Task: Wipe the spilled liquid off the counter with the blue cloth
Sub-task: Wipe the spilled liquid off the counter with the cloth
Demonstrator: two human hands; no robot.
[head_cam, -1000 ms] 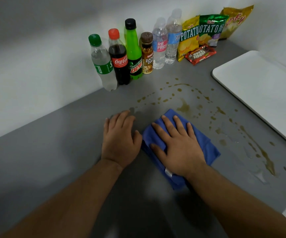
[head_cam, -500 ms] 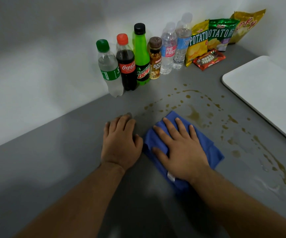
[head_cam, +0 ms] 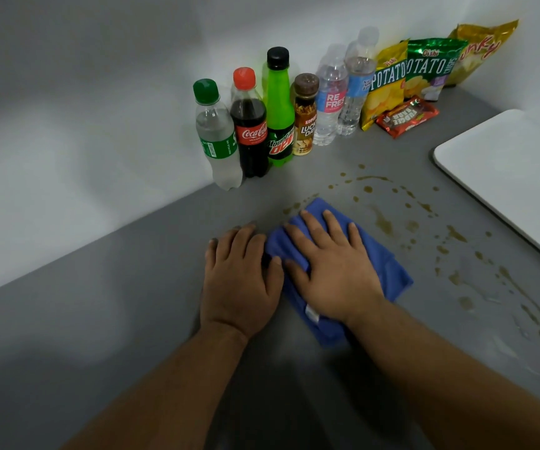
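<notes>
A folded blue cloth lies flat on the grey counter. My right hand presses on top of it, palm down with fingers spread. My left hand rests flat on the bare counter just left of the cloth, its thumb touching the cloth's edge. Brown spilled liquid lies in drops and streaks beyond and to the right of the cloth, running toward the right edge of the view. A few drops sit at the cloth's far left corner.
Several drink bottles stand along the back wall. Snack bags and a red wrapped bar fill the back corner. A white tray lies on the right, close to the spill.
My right hand has slid the cloth a little to the left, closer to my left hand. The left hand stays planted. The camera has tilted, shifting the scene down and right.
</notes>
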